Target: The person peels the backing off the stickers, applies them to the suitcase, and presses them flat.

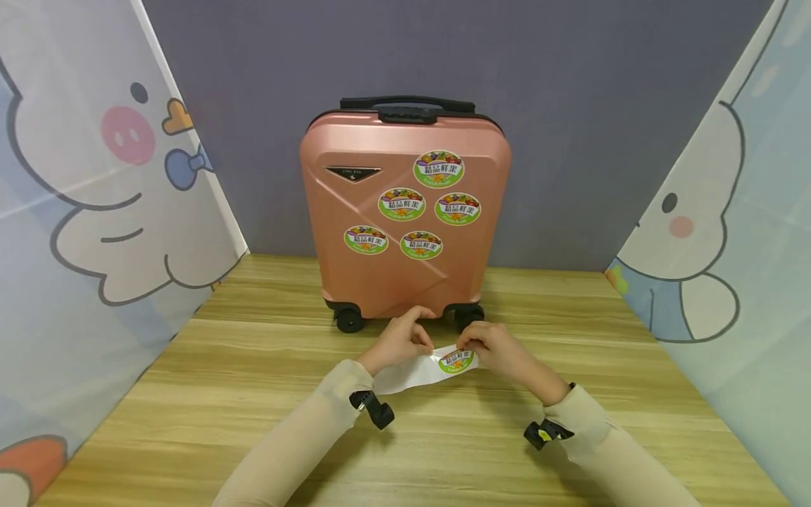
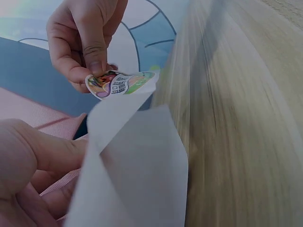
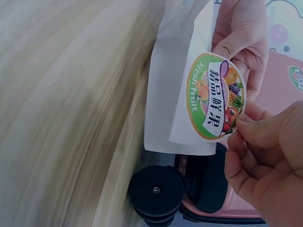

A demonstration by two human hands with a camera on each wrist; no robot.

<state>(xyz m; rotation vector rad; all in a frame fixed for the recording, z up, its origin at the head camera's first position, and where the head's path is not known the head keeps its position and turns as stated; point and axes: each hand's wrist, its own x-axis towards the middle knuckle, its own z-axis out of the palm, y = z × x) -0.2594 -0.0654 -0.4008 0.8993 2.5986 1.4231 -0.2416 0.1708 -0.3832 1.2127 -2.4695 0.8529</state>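
Observation:
My left hand (image 1: 400, 343) pinches a strip of white backing paper (image 1: 405, 377) between thumb and fingers, in front of the suitcase. On the strip's right end is an oval fruit sticker (image 3: 215, 97), green-edged with printed fruit and characters. The thumb and fingertips of my right hand (image 1: 497, 348) pinch this sticker's edge. In the left wrist view the sticker curves, its pinched end raised while the other end still lies along the paper. Behind the hands stands a pink suitcase (image 1: 342, 282) bearing several matching oval stickers (image 1: 402, 204) on its front.
The suitcase stands upright on black wheels (image 1: 349, 320), its black handle (image 1: 408, 104) on top, close to the grey back wall (image 1: 570, 105). Wood-grain tabletop (image 1: 253, 394) spreads around the hands. Cartoon-printed panels (image 1: 82, 211) flank both sides.

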